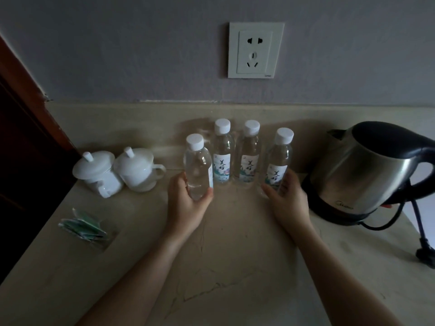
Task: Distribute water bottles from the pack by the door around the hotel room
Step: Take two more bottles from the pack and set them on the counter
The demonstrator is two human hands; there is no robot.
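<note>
Four water bottles now stand on our counter (235,243), left hand (186,203) gripping the leftmost bottle (197,168), right hand (287,198) curled round the rightmost bottle (277,163); other spots unseen.

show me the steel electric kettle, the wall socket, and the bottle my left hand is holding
Stainless steel electric kettle with black handle (357,175): head view, on its shiny body.
White wall socket (255,50): head view, plate centre.
Clear plastic water bottle with white cap in the left hand (196,165): head view, on its clear middle.

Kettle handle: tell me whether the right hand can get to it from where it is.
Probably yes. The right hand grips the rightmost bottle beside the kettle; nothing stands between, though it must release the bottle and reach round to the handle.
</note>
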